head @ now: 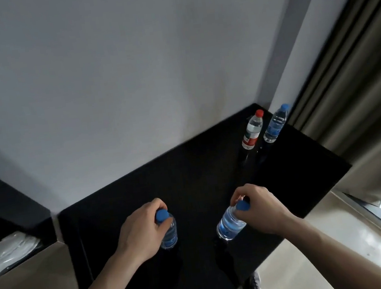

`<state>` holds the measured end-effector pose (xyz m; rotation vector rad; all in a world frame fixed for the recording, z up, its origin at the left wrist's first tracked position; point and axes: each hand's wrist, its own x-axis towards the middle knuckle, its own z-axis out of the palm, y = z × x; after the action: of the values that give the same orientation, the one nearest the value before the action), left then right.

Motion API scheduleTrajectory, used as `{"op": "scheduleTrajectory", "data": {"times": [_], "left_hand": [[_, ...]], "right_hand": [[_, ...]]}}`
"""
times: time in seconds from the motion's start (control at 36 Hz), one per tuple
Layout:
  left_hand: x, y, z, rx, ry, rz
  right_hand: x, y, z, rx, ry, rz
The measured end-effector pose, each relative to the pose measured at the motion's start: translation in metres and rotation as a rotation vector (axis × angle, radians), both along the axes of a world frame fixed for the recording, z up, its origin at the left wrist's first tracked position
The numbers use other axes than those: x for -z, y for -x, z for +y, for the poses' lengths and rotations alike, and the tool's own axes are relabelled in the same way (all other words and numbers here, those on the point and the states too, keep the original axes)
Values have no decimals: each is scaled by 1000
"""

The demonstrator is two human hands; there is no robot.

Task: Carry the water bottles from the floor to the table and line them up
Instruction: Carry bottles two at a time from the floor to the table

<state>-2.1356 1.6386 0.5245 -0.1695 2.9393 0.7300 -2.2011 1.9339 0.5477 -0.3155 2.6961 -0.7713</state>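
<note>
My left hand (139, 228) grips the neck of a clear blue-capped water bottle (170, 235) that stands upright over the black table (189, 180). My right hand (258, 208) holds a second blue-capped bottle (229, 225) by its neck, tilted with its base to the left, just above or touching the tabletop. At the table's far right corner stand two more bottles side by side: a red-capped one with a red label (252, 130) and a blue-capped one (276, 124).
A white wall runs behind the table. Beige curtains (357, 74) hang at the right, close to the corner bottles. A dark cabinet with a glossy ledge (15, 240) sits at the left. Light floor (319, 248) and a window sill show at the lower right.
</note>
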Motion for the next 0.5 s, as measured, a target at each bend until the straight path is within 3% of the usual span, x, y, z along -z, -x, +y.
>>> {"op": "scheduleTrajectory", "data": {"times": [0.5], "left_hand": [[26,170,194,-17,-37,-70]], "right_hand": [[12,192,168,-101,-73,-64]]}}
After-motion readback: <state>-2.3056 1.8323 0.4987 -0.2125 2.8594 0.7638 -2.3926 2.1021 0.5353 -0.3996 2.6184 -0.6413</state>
